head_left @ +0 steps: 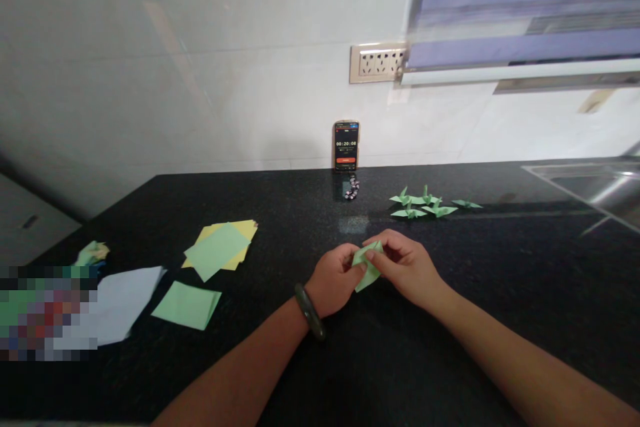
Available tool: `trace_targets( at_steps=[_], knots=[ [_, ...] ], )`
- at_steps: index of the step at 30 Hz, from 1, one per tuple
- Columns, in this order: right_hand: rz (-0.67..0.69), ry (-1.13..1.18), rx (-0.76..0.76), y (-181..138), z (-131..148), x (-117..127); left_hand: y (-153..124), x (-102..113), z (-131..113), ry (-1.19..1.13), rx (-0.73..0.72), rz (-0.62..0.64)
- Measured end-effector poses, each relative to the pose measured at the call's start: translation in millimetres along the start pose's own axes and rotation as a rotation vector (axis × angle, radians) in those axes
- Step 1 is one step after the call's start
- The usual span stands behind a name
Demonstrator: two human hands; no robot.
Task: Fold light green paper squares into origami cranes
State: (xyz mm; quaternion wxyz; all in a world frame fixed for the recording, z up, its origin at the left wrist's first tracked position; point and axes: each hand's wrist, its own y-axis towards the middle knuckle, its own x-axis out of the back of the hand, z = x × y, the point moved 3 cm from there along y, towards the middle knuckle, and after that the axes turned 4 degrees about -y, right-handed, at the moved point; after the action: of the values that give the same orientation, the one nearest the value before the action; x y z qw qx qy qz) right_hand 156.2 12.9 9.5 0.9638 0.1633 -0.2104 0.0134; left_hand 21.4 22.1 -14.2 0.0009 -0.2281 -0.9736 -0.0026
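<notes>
Black countertop (pixel 360 380) forms the work surface directly in front of me. Near its middle, my left hand (pixel 333 280), with a dark bangle (pixel 310 312) at the wrist, and my right hand (pixel 405 263) are close together. Both are closed on one small green paper (pixel 367 275), pinched between thumbs and fingers. I cannot tell whether its underside contacts the countertop.

To my left lie a folded green sheet (pixel 185 305) and, farther out, white paper (pixel 130 300); the adjoining area at the left edge is pixelated. Just beyond the folded sheet, a single green square (pixel 217 250) rests across yellow sheets (pixel 247 233), corners offset.

Beyond my right hand, five green paper cranes (pixel 440 210) are grouped, the rightmost set slightly apart. Left of them lies a bead string (pixel 353 188). Behind it, a phone (pixel 346 147) stands upright at the wall (pixel 225 80), displaying 00:20:08. Above and right of the phone, a socket panel (pixel 381 63) is mounted.
</notes>
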Motion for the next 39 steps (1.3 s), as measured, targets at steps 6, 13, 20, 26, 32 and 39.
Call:
trace_targets(
  at_steps=[6,13,20,26,32,39],
  knots=[
    [0.08,0.022,-0.056,0.5,0.4,-0.4,-0.1,-1.7,-0.5,-0.04,0.014,-0.003],
    [0.027,0.07,-0.095,1.5,1.2,1.6,-2.7,0.3,-8.6,-0.109,0.063,-0.049],
    [0.018,0.034,-0.08,1.4,4.0,2.7,-1.7,-5.8,-6.2,-0.412,0.203,0.062],
    [0.039,0.159,-0.181,0.1,0.7,-0.5,-3.8,-5.4,-9.0,-0.277,0.153,0.002],
    [0.056,0.234,-0.21,0.0,-0.3,-2.0,-3.0,-2.9,-10.6,-0.151,0.107,-0.024],
    [0.028,0.326,-0.283,-0.5,4.0,-2.4,-4.1,-1.5,-11.6,-0.098,0.097,-0.024]
  ],
)
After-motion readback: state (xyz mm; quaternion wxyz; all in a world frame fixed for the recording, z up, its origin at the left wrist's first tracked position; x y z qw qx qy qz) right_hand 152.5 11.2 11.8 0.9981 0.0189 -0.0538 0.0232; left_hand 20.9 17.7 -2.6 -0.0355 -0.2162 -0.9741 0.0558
